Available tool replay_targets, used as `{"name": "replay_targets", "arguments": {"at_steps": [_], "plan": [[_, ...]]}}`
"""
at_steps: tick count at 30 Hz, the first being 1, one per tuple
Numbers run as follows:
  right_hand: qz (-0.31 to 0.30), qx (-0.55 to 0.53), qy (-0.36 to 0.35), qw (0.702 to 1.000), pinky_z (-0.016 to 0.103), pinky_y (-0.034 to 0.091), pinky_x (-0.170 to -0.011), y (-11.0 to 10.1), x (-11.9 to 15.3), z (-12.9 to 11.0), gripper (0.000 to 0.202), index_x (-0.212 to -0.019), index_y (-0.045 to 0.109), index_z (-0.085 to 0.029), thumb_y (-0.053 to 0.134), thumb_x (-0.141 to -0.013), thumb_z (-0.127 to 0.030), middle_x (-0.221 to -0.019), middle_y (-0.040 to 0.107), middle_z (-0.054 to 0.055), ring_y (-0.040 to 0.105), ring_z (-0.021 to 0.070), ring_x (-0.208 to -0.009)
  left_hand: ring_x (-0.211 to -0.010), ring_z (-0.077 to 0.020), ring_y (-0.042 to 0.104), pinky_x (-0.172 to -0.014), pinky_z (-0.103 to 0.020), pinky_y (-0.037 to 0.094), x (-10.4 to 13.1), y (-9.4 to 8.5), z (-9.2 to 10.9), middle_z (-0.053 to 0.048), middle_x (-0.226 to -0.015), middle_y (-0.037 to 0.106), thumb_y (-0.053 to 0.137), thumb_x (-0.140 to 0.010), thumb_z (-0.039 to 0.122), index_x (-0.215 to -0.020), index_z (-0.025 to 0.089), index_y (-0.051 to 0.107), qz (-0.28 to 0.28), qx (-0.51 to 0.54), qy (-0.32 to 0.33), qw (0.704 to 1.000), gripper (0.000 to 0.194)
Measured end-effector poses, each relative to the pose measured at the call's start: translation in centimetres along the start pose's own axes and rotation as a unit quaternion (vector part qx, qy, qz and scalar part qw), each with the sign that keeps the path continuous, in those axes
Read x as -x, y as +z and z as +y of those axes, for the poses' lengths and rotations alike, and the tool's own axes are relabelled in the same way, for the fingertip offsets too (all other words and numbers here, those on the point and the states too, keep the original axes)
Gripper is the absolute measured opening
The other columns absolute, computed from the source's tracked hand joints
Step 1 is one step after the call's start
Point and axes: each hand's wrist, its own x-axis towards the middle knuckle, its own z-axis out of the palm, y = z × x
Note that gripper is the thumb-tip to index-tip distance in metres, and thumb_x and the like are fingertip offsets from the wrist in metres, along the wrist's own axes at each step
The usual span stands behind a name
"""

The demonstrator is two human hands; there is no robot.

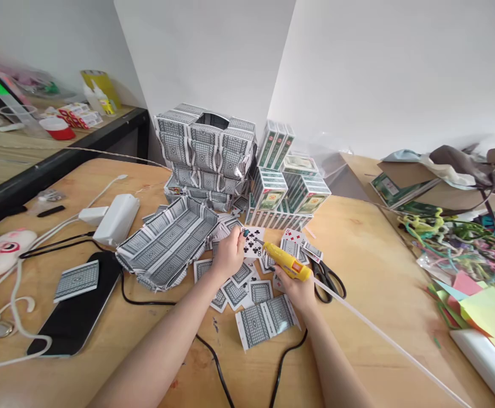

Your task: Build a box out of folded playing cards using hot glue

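Yellow glue gun [289, 263]: right hand [301, 290] wrapped tight, hot tip.
Card [254, 240]: left hand [229, 253] fingers pinch edge; light, bendy.

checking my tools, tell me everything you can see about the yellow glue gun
The glue gun is yellow plastic with a slim metal tip. The right hand grips its body and holds it tilted, tip pointing up-left at a clubs playing card pinched by the left hand. A long clear glue stick runs out of its back toward the lower right. It hangs just above loose cards on the wooden table, beside black scissors.
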Motion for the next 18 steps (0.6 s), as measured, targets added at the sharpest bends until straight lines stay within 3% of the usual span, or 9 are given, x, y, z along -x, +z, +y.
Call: {"name": "replay_targets", "arguments": {"at_steps": [6, 18], "plan": [[-0.024, 0.074, -0.043, 0.996, 0.025, 0.039, -0.049, -0.05, -0.08, -0.95, 0.024, -0.057, 0.044, -0.020, 0.057, -0.075, -0.031, -0.057, 0.045, -0.003, 0.043, 0.0113, -0.051, -0.045, -0.0126, 0.039, -0.048, -0.023, 0.023, 0.09, -0.03, 0.28, 0.004, -0.052, 0.036, 0.029, -0.087, 0.024, -0.072, 0.020, 0.034, -0.009, -0.001, 0.016, 1.000, 0.016], [-0.012, 0.057, -0.033, 0.998, 0.023, 0.033, -0.043, 0.03, 0.01, -0.85, 0.022, -0.052, 0.036, -0.021, 0.052, -0.067, -0.021, -0.052, 0.037, -0.005, 0.037, 0.0099, -0.047, -0.044, -0.0114, 0.038, -0.047, -0.022, 0.023, 0.28, -0.01, 0.57, 0.004, -0.052, 0.038, 0.032, -0.086, 0.021, -0.072, 0.020, 0.036, -0.016, 0.011, 0.031, 0.999, 0.014]]}}
